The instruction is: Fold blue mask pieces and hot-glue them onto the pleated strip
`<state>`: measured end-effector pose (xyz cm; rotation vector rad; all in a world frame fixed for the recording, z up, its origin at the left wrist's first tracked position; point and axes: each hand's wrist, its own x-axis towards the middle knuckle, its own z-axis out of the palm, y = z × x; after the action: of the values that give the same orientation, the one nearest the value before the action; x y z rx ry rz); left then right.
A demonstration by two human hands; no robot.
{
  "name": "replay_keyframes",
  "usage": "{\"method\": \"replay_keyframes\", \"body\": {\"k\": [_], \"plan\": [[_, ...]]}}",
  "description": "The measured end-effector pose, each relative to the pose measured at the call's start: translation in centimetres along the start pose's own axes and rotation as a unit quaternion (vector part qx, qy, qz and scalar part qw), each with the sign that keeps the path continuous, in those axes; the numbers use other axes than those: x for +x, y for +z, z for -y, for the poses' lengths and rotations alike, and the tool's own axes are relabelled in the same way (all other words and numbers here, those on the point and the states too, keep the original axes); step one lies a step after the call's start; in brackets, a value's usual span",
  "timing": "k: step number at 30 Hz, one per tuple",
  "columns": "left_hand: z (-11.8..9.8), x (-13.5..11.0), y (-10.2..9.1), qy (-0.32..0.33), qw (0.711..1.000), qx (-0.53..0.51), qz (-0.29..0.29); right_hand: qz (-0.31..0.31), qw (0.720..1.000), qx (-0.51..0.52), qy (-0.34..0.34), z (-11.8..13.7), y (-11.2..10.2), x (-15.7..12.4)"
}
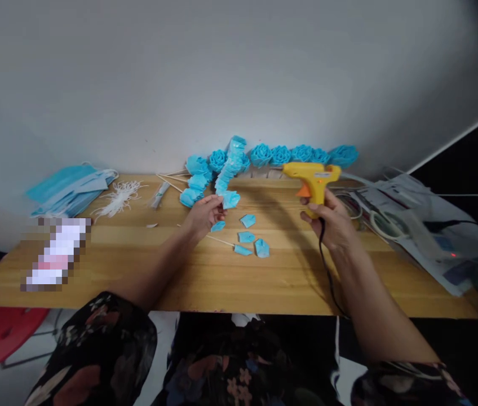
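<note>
My left hand [206, 219] is pinched at the near end of a stack of blue petals [227, 169], its fingertips on a single blue petal [231, 199]. In my right hand [332, 220] is a yellow glue gun [317, 177] with an orange trigger, raised above the table and with its nozzle towards the left. Several loose blue petals [247, 220] lie between the hands. Close by, a thin stick [221, 241] has a blue piece [243, 250] at its tip.
Finished blue flowers [281, 155] line the wall. Blue face masks [74, 189], white strings [120, 197] and a blurred-out phone-like object [59, 251] are at left. At right lie a tape roll [390, 224], plastic bags [416, 208] and a lit power strip [433, 242]. The gun's black cord [327, 276] hangs over the table edge.
</note>
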<state>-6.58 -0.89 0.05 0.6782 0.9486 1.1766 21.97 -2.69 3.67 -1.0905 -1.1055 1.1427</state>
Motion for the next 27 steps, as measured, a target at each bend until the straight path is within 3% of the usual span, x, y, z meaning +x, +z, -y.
{"method": "replay_keyframes", "body": {"k": [5, 8, 14, 20, 22, 27], "plan": [[0.4, 0.1, -0.1, 0.004, 1.0, 0.018, 0.009, 0.103, 0.994, 0.048, 0.004, 2.3, 1.1, 0.7], [0.5, 0.2, -0.2, 0.02, 0.999, 0.04, 0.011, 0.118, 0.992, 0.044, 0.013, 2.3, 1.4, 1.6], [0.9, 0.7, -0.4, 0.047, 0.997, 0.054, 0.008, 0.162, 0.986, 0.027, 0.026, 1.0, 1.3, 2.5], [1.3, 0.6, 0.1, 0.04, 0.998, 0.044, -0.003, 0.242, 0.965, 0.002, 0.104, -1.9, 0.2, 2.1], [1.4, 0.5, 0.4, 0.036, 0.998, 0.043, -0.002, 0.229, 0.968, 0.004, 0.106, -2.4, 0.2, 2.0], [1.2, 0.4, 0.9, 0.016, 0.997, 0.071, 0.02, 0.127, 0.99, 0.019, 0.062, -2.0, 0.4, 2.3]]}}
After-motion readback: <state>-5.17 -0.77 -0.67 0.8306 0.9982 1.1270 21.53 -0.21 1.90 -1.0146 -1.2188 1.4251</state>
